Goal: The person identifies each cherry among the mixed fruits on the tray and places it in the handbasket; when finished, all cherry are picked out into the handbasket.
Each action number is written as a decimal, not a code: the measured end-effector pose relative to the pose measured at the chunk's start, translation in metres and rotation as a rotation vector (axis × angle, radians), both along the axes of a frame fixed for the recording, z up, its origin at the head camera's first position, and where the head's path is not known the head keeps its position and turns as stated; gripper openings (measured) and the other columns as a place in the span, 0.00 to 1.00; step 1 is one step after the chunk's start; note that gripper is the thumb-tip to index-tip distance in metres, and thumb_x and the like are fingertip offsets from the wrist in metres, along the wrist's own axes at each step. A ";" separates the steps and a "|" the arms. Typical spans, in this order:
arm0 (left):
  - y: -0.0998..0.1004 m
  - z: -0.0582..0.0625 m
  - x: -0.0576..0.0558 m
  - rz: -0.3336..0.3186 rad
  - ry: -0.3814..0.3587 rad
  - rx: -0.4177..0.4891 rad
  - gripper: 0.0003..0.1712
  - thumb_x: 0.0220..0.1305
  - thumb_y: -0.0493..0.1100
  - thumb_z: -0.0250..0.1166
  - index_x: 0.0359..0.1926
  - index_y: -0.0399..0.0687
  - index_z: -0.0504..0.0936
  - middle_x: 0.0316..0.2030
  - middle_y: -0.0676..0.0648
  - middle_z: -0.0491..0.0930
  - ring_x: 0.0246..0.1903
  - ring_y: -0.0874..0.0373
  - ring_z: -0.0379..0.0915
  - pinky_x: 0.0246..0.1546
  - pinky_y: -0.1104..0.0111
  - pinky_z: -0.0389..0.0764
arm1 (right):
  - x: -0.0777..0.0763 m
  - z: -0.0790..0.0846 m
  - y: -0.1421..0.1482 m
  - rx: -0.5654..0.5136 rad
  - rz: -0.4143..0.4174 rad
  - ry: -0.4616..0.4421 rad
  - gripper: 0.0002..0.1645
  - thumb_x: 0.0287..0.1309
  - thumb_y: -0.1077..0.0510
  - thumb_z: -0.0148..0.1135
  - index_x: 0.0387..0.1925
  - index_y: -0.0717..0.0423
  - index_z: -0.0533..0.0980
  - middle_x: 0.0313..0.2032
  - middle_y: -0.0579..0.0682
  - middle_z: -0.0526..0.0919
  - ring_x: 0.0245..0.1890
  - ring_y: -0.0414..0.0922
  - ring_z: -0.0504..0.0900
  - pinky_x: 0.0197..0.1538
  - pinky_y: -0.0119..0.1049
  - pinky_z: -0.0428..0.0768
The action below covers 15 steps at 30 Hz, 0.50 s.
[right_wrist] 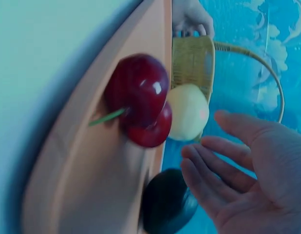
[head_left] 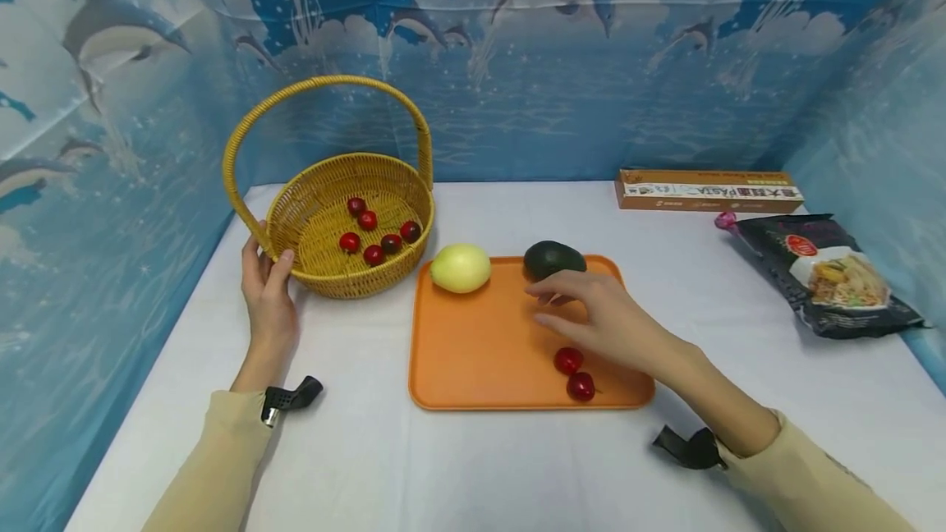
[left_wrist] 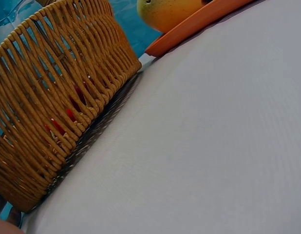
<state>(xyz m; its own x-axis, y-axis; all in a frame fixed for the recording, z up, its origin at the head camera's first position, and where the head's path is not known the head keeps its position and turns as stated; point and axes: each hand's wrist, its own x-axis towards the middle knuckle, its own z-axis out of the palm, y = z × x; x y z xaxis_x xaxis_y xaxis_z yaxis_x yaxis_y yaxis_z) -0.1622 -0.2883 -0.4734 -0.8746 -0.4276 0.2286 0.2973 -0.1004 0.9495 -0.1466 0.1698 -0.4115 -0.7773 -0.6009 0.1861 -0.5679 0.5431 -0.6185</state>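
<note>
My left hand (head_left: 272, 306) grips the left rim of a yellow woven basket (head_left: 355, 288), thumb in front and fingers at the outside near the handle's foot. Several dark red cherries (head_left: 367, 221) lie in the basket. Over the orange tray (head_left: 480, 351) hovers my right hand (head_left: 609, 320), thumb and fingers apart, holding nothing. Two cherries (head_left: 568, 360) sit on the tray below that hand; a green stem shows in the right wrist view. A dark green avocado (head_left: 553, 258) and a pale yellow fruit (head_left: 460, 268) rest at the tray's far edge.
A long brown pasta box (head_left: 709, 191) lies at the back right of the white table (head_left: 347, 450). In front of it is a black food packet (head_left: 835, 277) with a pink end. Blue dolphin-print cloth (head_left: 517, 105) hangs behind and at both sides.
</note>
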 end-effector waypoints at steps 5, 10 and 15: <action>-0.002 0.000 0.001 -0.008 -0.011 0.010 0.35 0.77 0.42 0.59 0.80 0.59 0.60 0.79 0.46 0.61 0.78 0.51 0.58 0.77 0.67 0.59 | 0.000 -0.010 0.015 0.029 0.003 -0.027 0.26 0.61 0.52 0.78 0.60 0.50 0.84 0.55 0.44 0.89 0.53 0.43 0.86 0.56 0.49 0.85; -0.001 -0.001 0.002 -0.005 -0.008 0.023 0.35 0.77 0.41 0.59 0.80 0.59 0.61 0.78 0.46 0.62 0.78 0.50 0.58 0.77 0.67 0.59 | -0.002 -0.018 0.021 0.081 0.030 -0.083 0.28 0.60 0.50 0.78 0.62 0.47 0.83 0.57 0.43 0.88 0.60 0.45 0.84 0.62 0.53 0.82; 0.000 0.000 0.000 -0.010 0.001 0.027 0.36 0.77 0.42 0.60 0.80 0.59 0.61 0.79 0.46 0.62 0.78 0.51 0.58 0.78 0.66 0.57 | -0.004 -0.022 0.025 0.085 0.054 -0.101 0.27 0.60 0.51 0.78 0.61 0.46 0.84 0.56 0.42 0.88 0.59 0.45 0.84 0.62 0.54 0.81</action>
<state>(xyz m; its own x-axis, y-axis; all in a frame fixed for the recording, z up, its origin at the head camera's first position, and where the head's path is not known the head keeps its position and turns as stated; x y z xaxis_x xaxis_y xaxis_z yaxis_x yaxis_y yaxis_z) -0.1627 -0.2882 -0.4733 -0.8788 -0.4249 0.2174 0.2967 -0.1294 0.9462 -0.1504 0.1953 -0.4332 -0.7555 -0.6528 0.0551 -0.5350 0.5663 -0.6269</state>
